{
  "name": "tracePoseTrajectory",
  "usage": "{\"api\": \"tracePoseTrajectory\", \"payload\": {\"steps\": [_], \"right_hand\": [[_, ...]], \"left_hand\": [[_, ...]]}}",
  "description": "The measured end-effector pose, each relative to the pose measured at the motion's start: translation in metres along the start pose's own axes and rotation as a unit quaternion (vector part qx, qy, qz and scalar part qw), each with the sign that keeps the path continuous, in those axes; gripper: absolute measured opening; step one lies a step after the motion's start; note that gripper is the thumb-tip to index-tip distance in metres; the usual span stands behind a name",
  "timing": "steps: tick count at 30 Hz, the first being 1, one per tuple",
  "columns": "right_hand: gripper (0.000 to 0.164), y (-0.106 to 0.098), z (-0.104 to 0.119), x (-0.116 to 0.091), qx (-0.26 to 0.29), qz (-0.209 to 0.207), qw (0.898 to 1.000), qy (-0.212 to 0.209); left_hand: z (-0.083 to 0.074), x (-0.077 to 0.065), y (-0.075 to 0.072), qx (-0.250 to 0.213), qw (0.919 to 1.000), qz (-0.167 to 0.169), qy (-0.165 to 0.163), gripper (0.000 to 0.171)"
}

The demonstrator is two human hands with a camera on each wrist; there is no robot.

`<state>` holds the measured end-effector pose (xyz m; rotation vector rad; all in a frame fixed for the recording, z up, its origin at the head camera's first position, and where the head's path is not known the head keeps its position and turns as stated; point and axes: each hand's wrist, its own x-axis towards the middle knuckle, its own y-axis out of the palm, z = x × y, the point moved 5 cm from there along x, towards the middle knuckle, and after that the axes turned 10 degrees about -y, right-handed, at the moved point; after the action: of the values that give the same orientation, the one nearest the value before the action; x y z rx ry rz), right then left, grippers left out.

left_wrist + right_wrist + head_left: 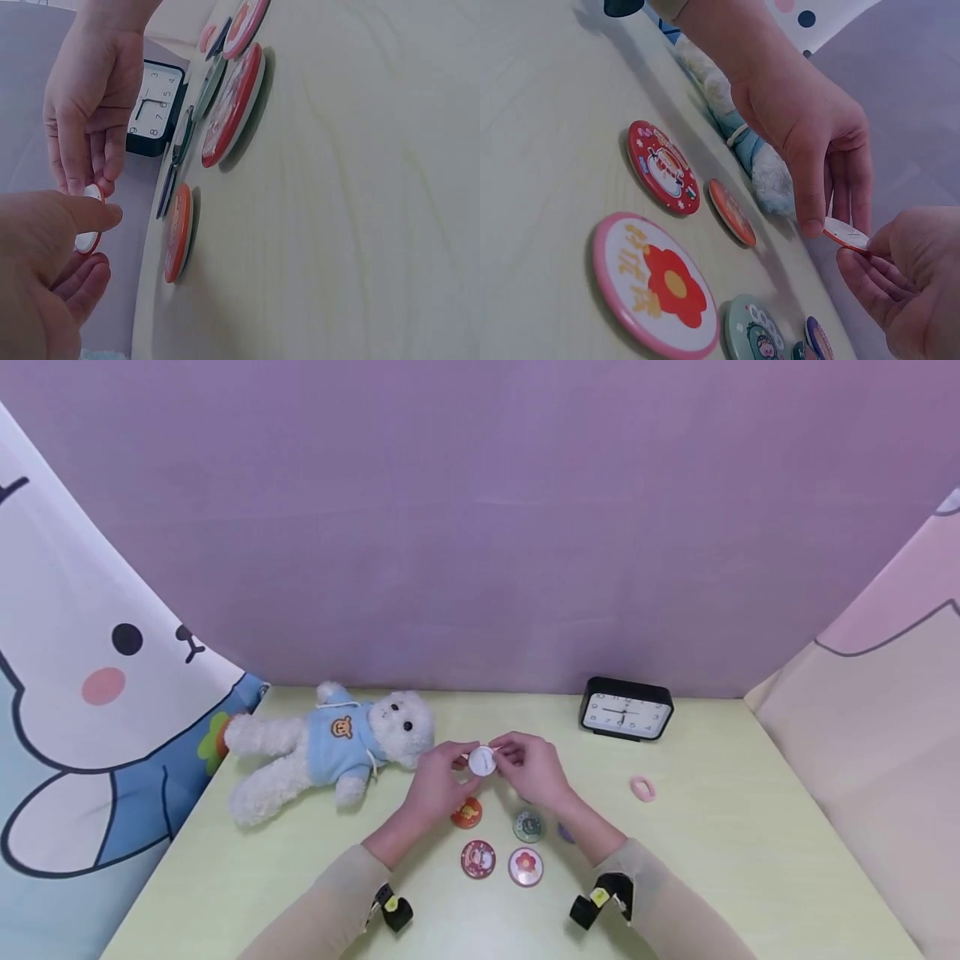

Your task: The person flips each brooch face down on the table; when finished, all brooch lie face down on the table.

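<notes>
A pin-back badge point(482, 761) is held above the table with its white back, which carries a thin pin, turned up. Its rim shows orange-red in the right wrist view. My left hand point(441, 778) pinches it from the left between thumb and fingers. From the other side my right hand point(534, 768) pinches its edge near the pin. Below the hands lie an orange badge point(467, 812), a red badge point(478, 859), a flower badge point(526, 867) and a green badge point(529, 826). A purple badge point(566, 833) is partly hidden by the right wrist.
A white plush toy point(330, 743) in a blue hoodie lies left of the hands. At the back right stands a black alarm clock point(627, 708), with a pink hair tie point(642, 789) in front of it. Purple cloth point(480, 527) hangs behind the pale table point(720, 877).
</notes>
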<state>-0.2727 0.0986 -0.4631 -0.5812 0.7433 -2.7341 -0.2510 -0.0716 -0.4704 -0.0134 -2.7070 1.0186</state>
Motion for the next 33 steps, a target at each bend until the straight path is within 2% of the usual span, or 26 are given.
{"api": "tracePoseTrajectory", "payload": {"steps": [3, 10, 22, 27, 33], "right_hand": [[0.024, 0.002, -0.001, -0.002, -0.016, 0.019, 1.0, -0.007], [0.04, 0.014, 0.001, -0.007, -0.091, 0.063, 0.992, -0.067], [0.025, 0.026, 0.003, -0.009, -0.166, 0.074, 0.976, -0.123], [0.02, 0.03, 0.001, -0.009, -0.181, 0.083, 0.972, -0.123], [0.017, 0.034, -0.001, -0.008, -0.202, 0.087, 0.968, -0.119]], "left_hand": [[0.002, 0.001, 0.001, 0.013, 0.9999, 0.0, -0.001, 0.044], [0.01, 0.001, 0.004, 0.049, 0.9986, 0.017, -0.008, 0.041], [0.02, 0.002, 0.011, 0.076, 0.9955, 0.056, -0.003, 0.038], [0.023, 0.002, 0.015, 0.097, 0.9936, 0.057, 0.017, 0.032], [0.024, 0.002, 0.016, 0.117, 0.9915, 0.05, 0.025, 0.027]]}}
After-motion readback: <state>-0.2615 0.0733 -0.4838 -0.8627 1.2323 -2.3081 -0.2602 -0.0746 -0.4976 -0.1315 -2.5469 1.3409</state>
